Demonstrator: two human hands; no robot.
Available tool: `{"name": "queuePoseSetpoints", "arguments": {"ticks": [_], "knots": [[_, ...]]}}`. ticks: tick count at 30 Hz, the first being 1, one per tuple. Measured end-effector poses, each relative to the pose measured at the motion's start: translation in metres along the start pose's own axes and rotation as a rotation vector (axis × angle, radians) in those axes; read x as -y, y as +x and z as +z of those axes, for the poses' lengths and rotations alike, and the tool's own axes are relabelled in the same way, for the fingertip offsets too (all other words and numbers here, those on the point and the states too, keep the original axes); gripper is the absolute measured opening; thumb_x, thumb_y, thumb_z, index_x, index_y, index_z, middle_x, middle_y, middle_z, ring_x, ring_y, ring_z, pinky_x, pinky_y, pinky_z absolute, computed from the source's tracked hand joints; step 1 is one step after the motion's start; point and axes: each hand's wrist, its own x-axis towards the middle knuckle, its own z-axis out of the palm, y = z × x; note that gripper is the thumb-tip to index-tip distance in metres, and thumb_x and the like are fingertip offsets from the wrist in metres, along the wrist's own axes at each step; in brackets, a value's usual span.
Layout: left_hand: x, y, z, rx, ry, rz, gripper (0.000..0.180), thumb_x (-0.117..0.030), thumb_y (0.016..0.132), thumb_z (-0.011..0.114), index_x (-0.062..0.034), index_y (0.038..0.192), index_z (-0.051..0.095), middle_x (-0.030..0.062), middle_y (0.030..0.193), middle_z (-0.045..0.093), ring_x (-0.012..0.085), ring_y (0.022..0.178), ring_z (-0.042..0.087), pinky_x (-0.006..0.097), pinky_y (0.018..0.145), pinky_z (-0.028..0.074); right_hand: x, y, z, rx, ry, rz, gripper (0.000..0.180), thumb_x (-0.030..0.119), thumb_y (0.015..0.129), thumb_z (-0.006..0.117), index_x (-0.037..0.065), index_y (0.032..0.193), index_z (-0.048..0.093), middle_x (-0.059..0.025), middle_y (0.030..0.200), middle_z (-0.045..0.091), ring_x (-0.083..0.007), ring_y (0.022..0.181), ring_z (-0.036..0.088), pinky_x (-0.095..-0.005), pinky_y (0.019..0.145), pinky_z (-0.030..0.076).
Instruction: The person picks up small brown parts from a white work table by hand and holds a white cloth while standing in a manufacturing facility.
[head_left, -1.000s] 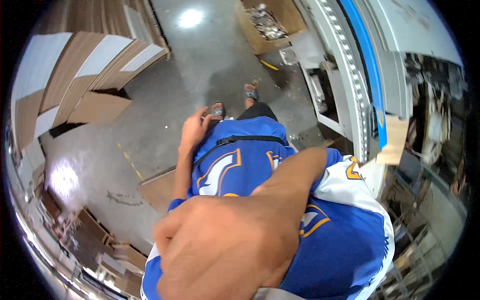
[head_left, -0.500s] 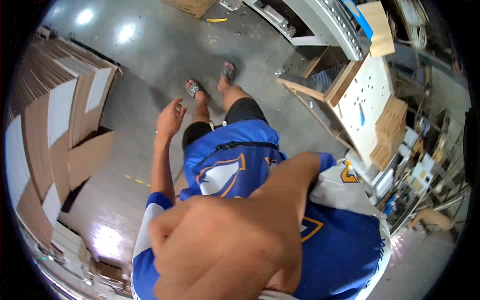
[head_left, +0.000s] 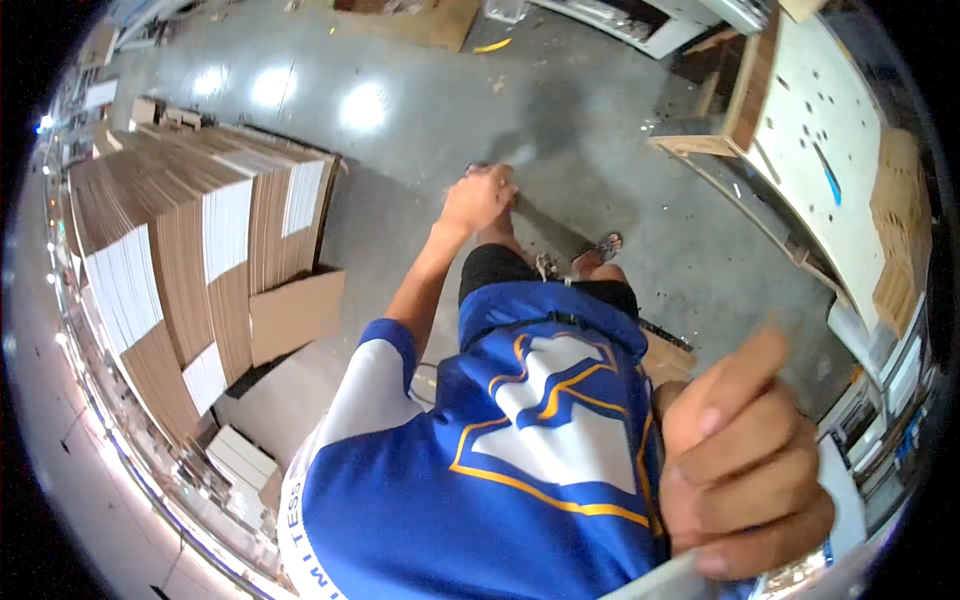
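Curling shut near the lens, the right hand (head_left: 745, 470) keeps a tight grip on a pale, blurred edge (head_left: 665, 582) at the lower rim. The left hand (head_left: 480, 198) hangs loosely half-open, holding nothing, above the grey concrete floor (head_left: 420, 180), beside stacked flat cardboard (head_left: 200, 250).

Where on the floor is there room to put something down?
There is bare grey floor between the stacked flat cardboard and the pale pegboard table, ahead of the left hand. It is crowded along the cardboard stacks and under the table. The right hand is closed, close to the camera.
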Motion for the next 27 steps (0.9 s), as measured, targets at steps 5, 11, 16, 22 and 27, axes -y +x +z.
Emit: {"name": "queuePoseSetpoints", "arguments": {"ticks": [5,11,16,22,27], "knots": [[-0.158,0.017,0.063,0.132,0.006,0.242,0.039,-0.033,0.1,0.062,-0.014,0.134,0.065,0.017,0.113,0.074,0.0395,0.102,0.071,0.055,0.09,0.056,0.043,-0.031,-0.151,0.479,0.149,-0.135,0.008,0.022,0.095,0.074,0.014,0.094,0.074,0.0035,0.082,0.069,-0.0123,0.07,0.064,-0.0335,0.07,0.051],[-0.355,-0.004,0.148,0.328,-0.02,0.805,0.037,-0.028,0.098,0.064,-0.0074,0.128,0.064,0.0177,0.107,0.074,0.0421,0.097,0.071,0.054,0.084,0.057,0.124,-0.107,-0.258,0.34,-0.218,-0.061,0.038,0.051,0.086,0.082,0.017,0.097,0.07,0.0033,0.084,0.062,-0.0187,0.076,0.061,-0.0343,0.073,0.049],[-0.437,-0.014,0.175,0.503,0.076,0.969,0.041,-0.029,0.098,0.064,-0.0074,0.132,0.063,0.0188,0.11,0.072,0.0423,0.102,0.07,0.053,0.085,0.058,0.139,-0.145,-0.324,0.1,-0.439,0.215,0.029,0.038,0.085,0.087,0.018,0.096,0.07,0.0024,0.076,0.062,-0.0207,0.069,0.06,-0.0362,0.071,0.046],[-0.449,0.04,0.172,0.535,0.224,0.869,0.036,-0.029,0.1,0.063,-0.0112,0.131,0.066,0.0178,0.122,0.07,0.0406,0.107,0.069,0.051,0.09,0.057,0.123,-0.152,-0.367,-0.081,-0.534,0.364,0.029,0.031,0.083,0.089,0.014,0.096,0.069,0.0011,0.078,0.068,-0.0188,0.072,0.067,-0.0361,0.072,0.047],[-0.458,0.102,0.164,0.426,0.139,0.827,0.037,-0.034,0.097,0.065,-0.0126,0.128,0.068,0.0166,0.119,0.073,0.0389,0.108,0.07,0.051,0.09,0.058,0.094,-0.129,-0.398,-0.12,-0.703,0.484,0.031,0.03,0.083,0.089,0.013,0.101,0.069,-0.002,0.082,0.072,-0.0223,0.078,0.071,-0.0369,0.077,0.051]]}}
